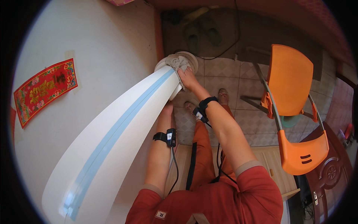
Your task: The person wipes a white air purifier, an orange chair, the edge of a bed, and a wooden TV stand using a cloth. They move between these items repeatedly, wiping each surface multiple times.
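Observation:
A tall white column-shaped appliance [123, 112] with a light-blue stripe down its front stands before me on a round white base [193, 59]. My right hand [188, 78] holds a crumpled grey cloth [178, 63] against the lower end of the column, just above the base. Most of the cloth lies over the column's foot, and part hangs down beside my fingers. My left hand [167, 108] is at the column's right side, low down. Its fingers are hidden behind the appliance, so I cannot tell what they grip.
An orange chair [292, 81] with metal legs stands on the tiled floor [221, 70] at right. Green slippers [193, 39] and a black cable [223, 53] lie beyond the base. A white wall [112, 56] with a red banner [46, 92] runs along the left. A wooden cabinet [279, 159] is near my legs.

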